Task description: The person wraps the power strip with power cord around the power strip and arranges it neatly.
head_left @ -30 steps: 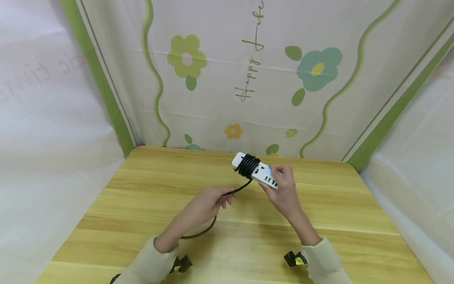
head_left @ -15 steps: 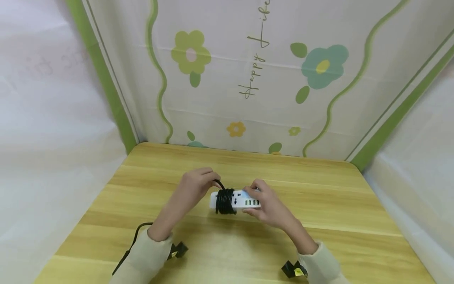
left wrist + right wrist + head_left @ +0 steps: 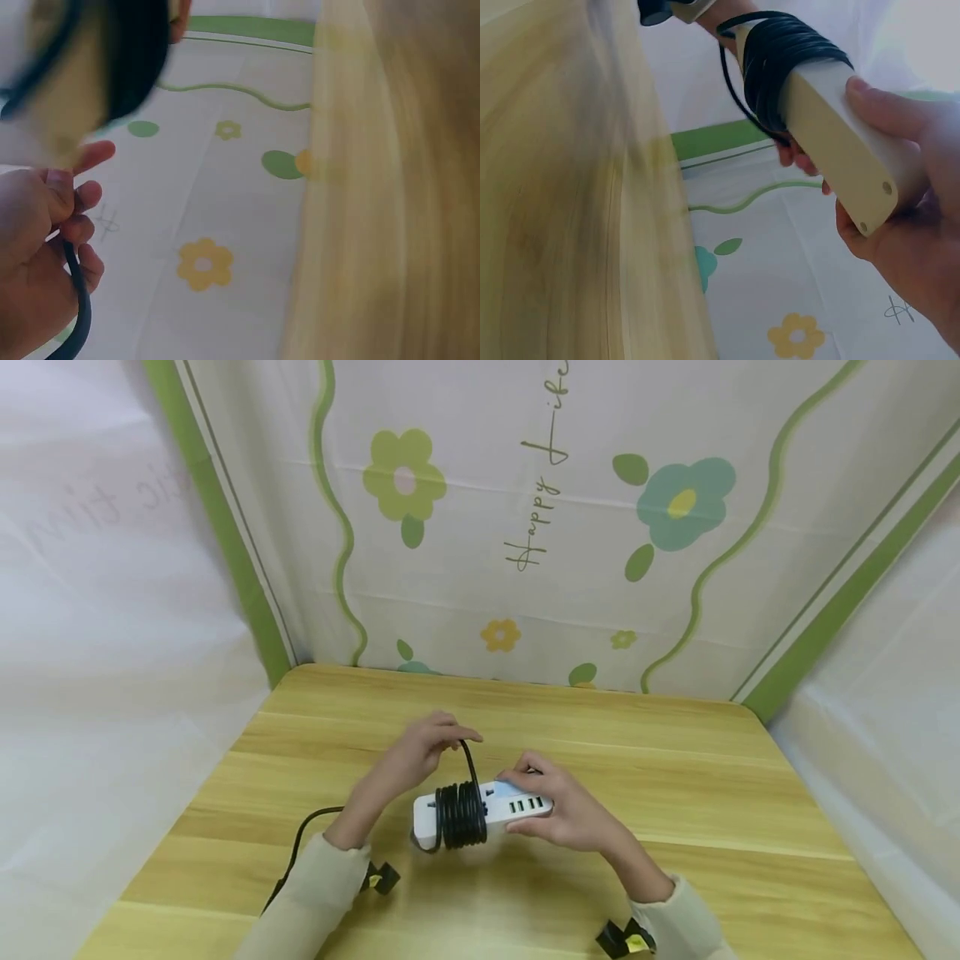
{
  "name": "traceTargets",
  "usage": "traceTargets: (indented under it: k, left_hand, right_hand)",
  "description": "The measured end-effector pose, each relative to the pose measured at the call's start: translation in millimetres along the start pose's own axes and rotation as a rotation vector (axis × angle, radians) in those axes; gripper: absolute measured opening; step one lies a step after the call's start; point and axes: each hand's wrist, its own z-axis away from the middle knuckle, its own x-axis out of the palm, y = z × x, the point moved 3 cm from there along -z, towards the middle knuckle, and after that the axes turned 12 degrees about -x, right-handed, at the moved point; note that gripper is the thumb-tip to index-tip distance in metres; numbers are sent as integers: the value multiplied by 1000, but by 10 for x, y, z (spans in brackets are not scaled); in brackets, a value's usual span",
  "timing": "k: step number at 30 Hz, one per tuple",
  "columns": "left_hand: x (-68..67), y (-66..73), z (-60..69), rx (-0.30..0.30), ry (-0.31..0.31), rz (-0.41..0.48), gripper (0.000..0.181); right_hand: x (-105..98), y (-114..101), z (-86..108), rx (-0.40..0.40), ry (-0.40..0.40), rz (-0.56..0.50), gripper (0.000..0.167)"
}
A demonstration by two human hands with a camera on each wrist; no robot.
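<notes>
In the head view a white power strip (image 3: 426,818) is held above the table, its row of USB ports facing up. My right hand (image 3: 570,806) grips its right end, thumb and fingers on opposite edges. Several tight turns of black cord (image 3: 462,817) wrap around the strip's left half. Beyond the strip, my left hand (image 3: 422,750) pinches the cord, which runs up taut from the coil. The left wrist view shows that cord (image 3: 81,311) passing between thumb and fingers of the left hand (image 3: 34,247). The strip's plain underside (image 3: 840,142) appears in the right wrist view.
The loose cord end (image 3: 300,839) trails past the left forearm, and its tip is hidden by the sleeve. A wood-grain table (image 3: 675,777) lies beneath. Behind it hangs a flowered cloth (image 3: 450,568), with white cloth on both sides. Black camera mounts (image 3: 615,937) sit at the wrists.
The strip has come nearer and to the left, turning from slanted to nearly level. My left hand has carried the cord from the strip's near side round to its far side.
</notes>
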Motion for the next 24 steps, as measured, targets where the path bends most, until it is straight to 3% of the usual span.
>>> traceTargets:
  k: [4, 7, 12, 14, 17, 19, 24]
  left_hand:
    - [149, -72, -47, 10, -87, 84, 48]
    - [258, -100, -46, 5, -143, 182, 35]
    - [386, -42, -2, -7, -161, 316, 26]
    - [411, -5, 21, -34, -148, 356, 22]
    - [443, 37, 55, -125, -152, 391, 11]
    - [458, 92, 65, -131, -150, 340, 13]
    - [533, 290, 50, -23, -95, 32, 11]
  right_hand:
    - [-73, -3, 13, -12, 49, -65, 49]
    - [-132, 11, 32, 20, 102, -106, 48]
    - [-223, 49, 68, 58, 189, -131, 48]
    - [-263, 63, 80, 48, 225, -105, 49]
    - [-334, 72, 95, 33, 295, -56, 49]
    - [-377, 87, 107, 55, 342, -35, 48]
    - [-434, 146, 133, 163, 407, 24, 46]
